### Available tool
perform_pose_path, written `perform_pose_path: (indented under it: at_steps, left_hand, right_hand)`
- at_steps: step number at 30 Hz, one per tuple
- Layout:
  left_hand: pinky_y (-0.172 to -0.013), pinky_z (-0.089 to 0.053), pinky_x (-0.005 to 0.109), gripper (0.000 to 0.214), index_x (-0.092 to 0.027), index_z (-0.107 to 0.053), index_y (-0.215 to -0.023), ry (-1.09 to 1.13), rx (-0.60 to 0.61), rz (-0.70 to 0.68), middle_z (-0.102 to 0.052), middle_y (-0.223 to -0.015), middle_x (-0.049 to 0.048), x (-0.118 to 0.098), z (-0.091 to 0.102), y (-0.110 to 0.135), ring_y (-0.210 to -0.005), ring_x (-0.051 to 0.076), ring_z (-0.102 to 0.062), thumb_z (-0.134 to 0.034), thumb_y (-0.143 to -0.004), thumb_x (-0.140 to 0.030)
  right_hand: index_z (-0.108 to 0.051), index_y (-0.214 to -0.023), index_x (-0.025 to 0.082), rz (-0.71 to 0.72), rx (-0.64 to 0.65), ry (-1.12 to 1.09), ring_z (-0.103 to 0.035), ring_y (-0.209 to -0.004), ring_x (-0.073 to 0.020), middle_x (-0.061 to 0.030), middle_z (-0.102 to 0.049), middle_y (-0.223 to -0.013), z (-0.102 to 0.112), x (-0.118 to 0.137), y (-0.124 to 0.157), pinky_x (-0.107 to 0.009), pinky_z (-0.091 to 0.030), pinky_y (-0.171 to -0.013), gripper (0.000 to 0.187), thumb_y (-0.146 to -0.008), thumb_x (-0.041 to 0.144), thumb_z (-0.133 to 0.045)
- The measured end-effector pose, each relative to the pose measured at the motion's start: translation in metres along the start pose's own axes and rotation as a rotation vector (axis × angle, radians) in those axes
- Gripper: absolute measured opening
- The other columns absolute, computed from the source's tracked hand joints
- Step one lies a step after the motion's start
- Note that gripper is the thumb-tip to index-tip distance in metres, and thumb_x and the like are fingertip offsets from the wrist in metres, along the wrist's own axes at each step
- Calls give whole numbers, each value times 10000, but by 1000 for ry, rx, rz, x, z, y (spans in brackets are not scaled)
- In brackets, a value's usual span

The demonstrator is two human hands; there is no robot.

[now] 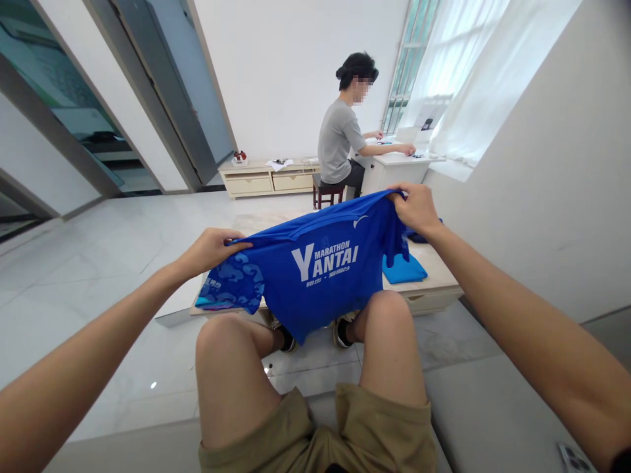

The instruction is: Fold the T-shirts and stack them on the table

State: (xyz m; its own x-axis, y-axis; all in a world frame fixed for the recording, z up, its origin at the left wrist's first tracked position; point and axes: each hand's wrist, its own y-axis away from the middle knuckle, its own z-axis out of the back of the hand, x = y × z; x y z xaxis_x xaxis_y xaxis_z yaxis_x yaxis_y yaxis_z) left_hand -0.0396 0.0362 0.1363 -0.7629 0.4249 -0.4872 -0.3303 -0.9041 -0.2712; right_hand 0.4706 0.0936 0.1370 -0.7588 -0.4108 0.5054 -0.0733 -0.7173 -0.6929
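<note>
Two edges of a blue T-shirt (315, 279) are gripped in the air: the left hand (210, 253) pinches the sleeve side with the cloud print, and the right hand (417, 210) closes on the far side, its fingers bunching the cloth. Both hands hold narrow on the fabric, spread well apart, so the shirt stretches between them. "YANTAI MARATHON" shows in white across its chest, and the lower part hangs between the knees (389, 322) of the seated person.

Below the shirt is a low table (434, 284). A folded teal cloth (404, 268) lies near its right edge, just under the right hand, and a dark blue cloth (419, 235) shows past that hand at the far right corner. Two sneakers (342, 333) sit on the tiled floor (113, 309) beyond the knees, and khaki shorts (374, 427) cover the thighs.

Farther off, a co-worker (340, 138) in a gray T-shirt sits on a stool (329, 195) at a white desk (394, 172) — both of the co-worker's hands rest on the desktop. A low cabinet (269, 179) stands against the wall, with papers (279, 165) on top.
</note>
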Motion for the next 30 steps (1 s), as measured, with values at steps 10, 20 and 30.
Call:
perform_pose_path:
  at_steps: [10,20,30]
  left_hand:
    - [-730,-475,309,202,-237,-625,-885,-42,-486,136,-629,-725,-4,12,-31,-12,-720,203,-584,-552,-1015,-373]
    - [-682,-382,310,305,-234,-723,-921,-226,-193,167,-641,-680,15,66,-45,-7,-645,224,-608,-552,-1001,-473]
    - [-617,-273,321,315,-247,-734,-1083,-596,-55,295,-703,-711,75,135,-127,-21,-669,283,-671,-463,-1078,-406]
  right_hand:
    - [-785,-1016,205,13,-47,143,-736,-916,-340,-135,-803,-957,-15,-17,18,-421,-528,-878,464,-1085,584,-527]
    - [-788,-1107,221,115,234,375,-727,-912,-372,-149,-812,-971,-32,-73,33,-416,-485,-825,469,-1104,546,-450]
    - [-710,-893,232,81,333,456,-649,-647,-297,-108,-688,-664,-112,-150,84,-353,-360,-649,509,-1110,519,-349]
